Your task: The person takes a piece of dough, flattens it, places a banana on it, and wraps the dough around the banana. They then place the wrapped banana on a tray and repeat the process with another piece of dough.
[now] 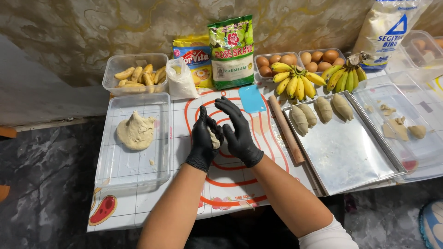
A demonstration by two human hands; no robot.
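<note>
Dough piece (213, 137) lay mostly hidden between the gloved left hand (204, 140) and right hand (238, 131). White flour bag (386, 32) and far-right tub (422, 46) were cropped by the frame edge; blue object (433, 223), lower right, unidentifiable.

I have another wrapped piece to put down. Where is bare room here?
Most of the metal tray is bare below its four wrapped pieces. The clear tub is open below the dough lump. The back row, bananas and eggs, is crowded.
</note>
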